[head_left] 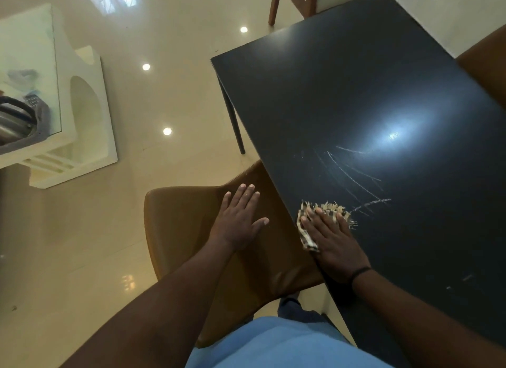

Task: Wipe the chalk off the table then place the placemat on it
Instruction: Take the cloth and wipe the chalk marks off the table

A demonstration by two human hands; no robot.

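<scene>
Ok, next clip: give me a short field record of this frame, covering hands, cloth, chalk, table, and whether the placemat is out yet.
left hand: flat, fingers straight, resting on the brown chair
right hand: fingers straight, pressing the cloth onto the table
cloth: checked, frayed edge, near the table's left edge
chalk: thin white streaks still on the surface beyond the cloth
table: dark top, with light glare
placemat: none in view
stage: wiping under way, chalk not yet cleared
</scene>
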